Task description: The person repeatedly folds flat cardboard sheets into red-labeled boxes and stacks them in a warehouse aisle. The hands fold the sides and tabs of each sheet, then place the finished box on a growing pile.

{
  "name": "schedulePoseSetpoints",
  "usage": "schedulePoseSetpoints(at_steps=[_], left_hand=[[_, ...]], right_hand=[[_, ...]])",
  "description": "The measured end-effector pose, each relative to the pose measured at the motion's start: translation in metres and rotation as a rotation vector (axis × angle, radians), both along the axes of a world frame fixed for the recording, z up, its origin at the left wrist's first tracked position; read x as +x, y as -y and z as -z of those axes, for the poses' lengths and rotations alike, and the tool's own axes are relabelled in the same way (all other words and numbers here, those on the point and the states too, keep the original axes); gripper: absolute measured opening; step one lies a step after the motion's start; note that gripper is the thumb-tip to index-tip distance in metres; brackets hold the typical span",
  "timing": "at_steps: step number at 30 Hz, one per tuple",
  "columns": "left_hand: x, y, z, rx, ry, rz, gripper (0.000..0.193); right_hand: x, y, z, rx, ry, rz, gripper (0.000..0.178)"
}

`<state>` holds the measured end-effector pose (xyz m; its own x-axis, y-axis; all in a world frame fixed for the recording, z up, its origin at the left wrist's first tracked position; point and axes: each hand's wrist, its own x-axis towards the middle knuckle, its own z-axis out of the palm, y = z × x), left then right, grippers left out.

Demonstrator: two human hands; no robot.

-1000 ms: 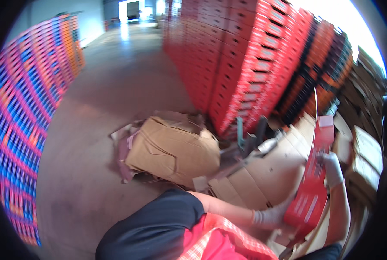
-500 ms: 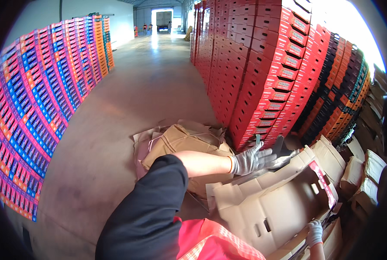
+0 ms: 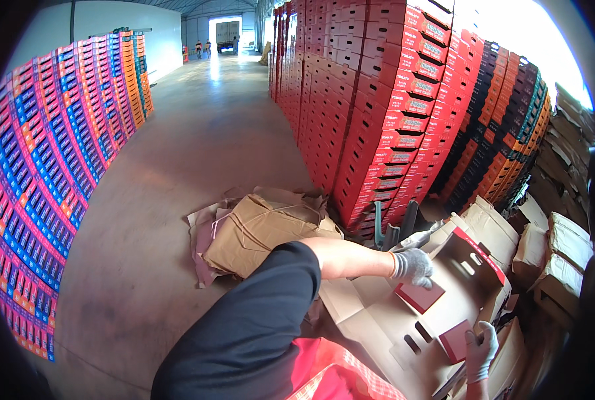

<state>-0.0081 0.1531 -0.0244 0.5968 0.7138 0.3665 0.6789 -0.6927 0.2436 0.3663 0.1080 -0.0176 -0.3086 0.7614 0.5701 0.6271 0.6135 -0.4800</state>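
Observation:
A partly folded cardboard box (image 3: 391, 313) lies in front of me, brown inside, with a red edge and slots in its walls. My left hand (image 3: 414, 267), in a grey-white glove, reaches across it, its fingers curled onto a red cardboard flap (image 3: 421, 297). Nearer to me, my right hand (image 3: 482, 350), also gloved, has its thumb and fingers at a second red flap (image 3: 455, 341). Both flaps stand out over the brown inner face. The fingertips behind the flaps are partly hidden.
Flattened brown cardboard (image 3: 257, 230) lies on the floor ahead. Tall stacks of red boxes (image 3: 371, 100) rise beyond. Pink and blue crates (image 3: 51, 173) line the left. Bundled cardboard (image 3: 567, 247) is piled at right. Distant people stand near a truck (image 3: 227, 33).
My left hand has gone from spread above the box's far edge to curled on a red flap. My right hand has shifted to another flap. Both red flaps now show inside the box.

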Motion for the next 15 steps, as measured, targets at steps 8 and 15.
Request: schedulePoseSetpoints(at_steps=[8,15], left_hand=[[-0.043,0.142,-0.028,-0.737,0.06,0.49,0.029],[-0.068,0.123,-0.01,-0.317,-0.245,0.127,0.023]], right_hand=[[-0.025,0.087,-0.076,-1.3,0.533,-0.755,0.055],[0.013,0.073,-0.02,-0.652,0.406,-0.533,0.052]])
